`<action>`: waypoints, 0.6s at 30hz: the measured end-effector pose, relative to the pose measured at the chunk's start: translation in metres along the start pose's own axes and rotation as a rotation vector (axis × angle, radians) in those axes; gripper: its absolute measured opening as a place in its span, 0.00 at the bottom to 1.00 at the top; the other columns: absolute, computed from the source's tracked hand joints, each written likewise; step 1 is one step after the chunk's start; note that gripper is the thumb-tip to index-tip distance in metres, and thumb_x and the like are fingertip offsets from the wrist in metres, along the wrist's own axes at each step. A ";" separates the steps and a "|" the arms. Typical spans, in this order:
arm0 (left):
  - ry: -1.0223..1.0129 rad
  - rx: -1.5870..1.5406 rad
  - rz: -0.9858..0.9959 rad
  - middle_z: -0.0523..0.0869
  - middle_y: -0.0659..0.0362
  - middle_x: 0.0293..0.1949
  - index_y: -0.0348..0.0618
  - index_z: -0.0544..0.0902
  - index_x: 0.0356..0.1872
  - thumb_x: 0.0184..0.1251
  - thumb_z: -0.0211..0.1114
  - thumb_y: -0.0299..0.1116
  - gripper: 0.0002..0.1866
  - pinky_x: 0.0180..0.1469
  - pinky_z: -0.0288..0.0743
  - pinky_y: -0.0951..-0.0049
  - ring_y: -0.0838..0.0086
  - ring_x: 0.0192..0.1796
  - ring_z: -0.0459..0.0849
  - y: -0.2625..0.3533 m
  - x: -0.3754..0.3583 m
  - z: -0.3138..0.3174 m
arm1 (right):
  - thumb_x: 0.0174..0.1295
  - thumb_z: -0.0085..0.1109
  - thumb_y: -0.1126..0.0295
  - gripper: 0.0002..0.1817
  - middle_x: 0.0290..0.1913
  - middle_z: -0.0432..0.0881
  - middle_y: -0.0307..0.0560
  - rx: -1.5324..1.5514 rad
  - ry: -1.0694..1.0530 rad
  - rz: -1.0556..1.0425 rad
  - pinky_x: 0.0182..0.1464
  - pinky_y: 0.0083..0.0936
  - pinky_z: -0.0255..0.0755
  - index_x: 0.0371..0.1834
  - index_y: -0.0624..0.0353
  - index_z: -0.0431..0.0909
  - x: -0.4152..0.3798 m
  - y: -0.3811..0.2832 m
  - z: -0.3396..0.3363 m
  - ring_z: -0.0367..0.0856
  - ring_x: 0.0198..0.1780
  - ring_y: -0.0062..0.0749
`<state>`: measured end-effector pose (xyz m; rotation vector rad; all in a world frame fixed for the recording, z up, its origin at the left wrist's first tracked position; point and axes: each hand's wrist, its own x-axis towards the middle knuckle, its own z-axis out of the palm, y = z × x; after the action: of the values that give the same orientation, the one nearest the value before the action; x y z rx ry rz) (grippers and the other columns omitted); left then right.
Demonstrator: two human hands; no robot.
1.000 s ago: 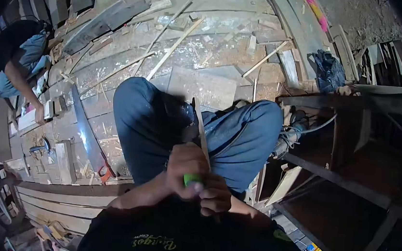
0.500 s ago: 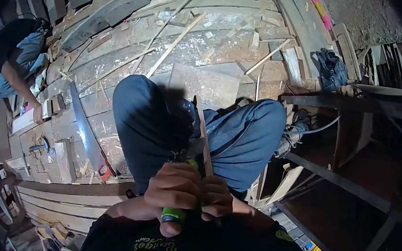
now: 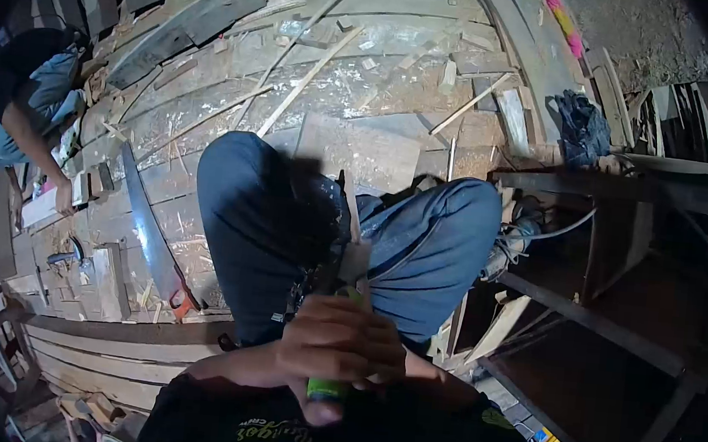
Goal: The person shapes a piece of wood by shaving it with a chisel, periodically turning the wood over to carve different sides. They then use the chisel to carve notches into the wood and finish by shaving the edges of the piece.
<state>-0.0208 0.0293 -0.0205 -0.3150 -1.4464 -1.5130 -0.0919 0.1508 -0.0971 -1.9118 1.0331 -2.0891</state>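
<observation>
My left hand [image 3: 327, 338] is closed around the green handle [image 3: 327, 389] of a bladed tool, its thumb low on the handle. A flat greyish blade [image 3: 356, 261] reaches forward from the fist and overlaps a thin wooden strip [image 3: 353, 212]. The strip points away from me between my knees, its far tip dark. My right hand [image 3: 384, 356] is closed around the near end of the strip, partly covered by the left hand. Whether blade and wood touch is hard to tell. Both hands are close to my body, above my lap.
On the plank floor lie a handsaw [image 3: 148, 231], a flat board [image 3: 361, 149], and several strips and offcuts. A dark wooden frame [image 3: 591, 321] stands at right, beside a black plastic bag [image 3: 580, 128]. At left, another person's hand [image 3: 65, 197] rests at a wood block.
My left hand and the green-handled tool have shifted right and now overlap my right hand. The blade shows across the strip. The other person's second hand has come into view.
</observation>
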 end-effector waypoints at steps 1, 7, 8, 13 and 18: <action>-0.003 0.079 -0.029 0.79 0.58 0.18 0.41 0.77 0.26 0.70 0.55 0.56 0.26 0.19 0.74 0.67 0.69 0.15 0.77 -0.006 -0.004 -0.002 | 0.68 0.59 0.64 0.12 0.26 0.73 0.40 0.065 -0.008 -0.011 0.28 0.35 0.72 0.30 0.58 0.72 0.007 0.000 0.000 0.73 0.23 0.33; -0.015 -0.024 -0.054 0.79 0.56 0.18 0.39 0.77 0.27 0.71 0.54 0.58 0.28 0.20 0.75 0.65 0.66 0.16 0.78 0.010 -0.002 -0.014 | 0.69 0.60 0.63 0.12 0.24 0.71 0.40 -0.018 -0.077 0.028 0.28 0.34 0.72 0.31 0.56 0.71 0.005 -0.006 -0.011 0.73 0.23 0.32; -0.036 0.004 -0.052 0.79 0.56 0.18 0.39 0.77 0.27 0.70 0.54 0.58 0.28 0.20 0.75 0.65 0.66 0.16 0.79 0.008 -0.003 -0.013 | 0.69 0.60 0.63 0.12 0.24 0.71 0.40 -0.020 -0.077 0.035 0.28 0.34 0.72 0.31 0.56 0.71 0.006 -0.008 -0.013 0.73 0.23 0.32; -0.038 0.002 -0.083 0.79 0.54 0.19 0.40 0.78 0.27 0.71 0.53 0.58 0.27 0.20 0.75 0.64 0.66 0.17 0.79 0.018 0.001 -0.015 | 0.69 0.60 0.63 0.13 0.24 0.70 0.39 -0.039 -0.101 0.033 0.29 0.35 0.73 0.30 0.57 0.71 0.009 -0.007 -0.012 0.73 0.23 0.33; -0.107 0.209 -0.066 0.79 0.54 0.18 0.39 0.76 0.27 0.70 0.55 0.51 0.23 0.19 0.74 0.63 0.62 0.16 0.78 -0.018 -0.007 -0.016 | 0.68 0.61 0.63 0.14 0.21 0.69 0.38 0.021 -0.060 -0.013 0.29 0.37 0.74 0.28 0.57 0.70 0.006 -0.002 -0.003 0.73 0.22 0.33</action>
<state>-0.0241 0.0156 -0.0407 -0.2265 -1.6990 -1.3999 -0.0948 0.1504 -0.0912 -1.9634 0.9849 -2.0279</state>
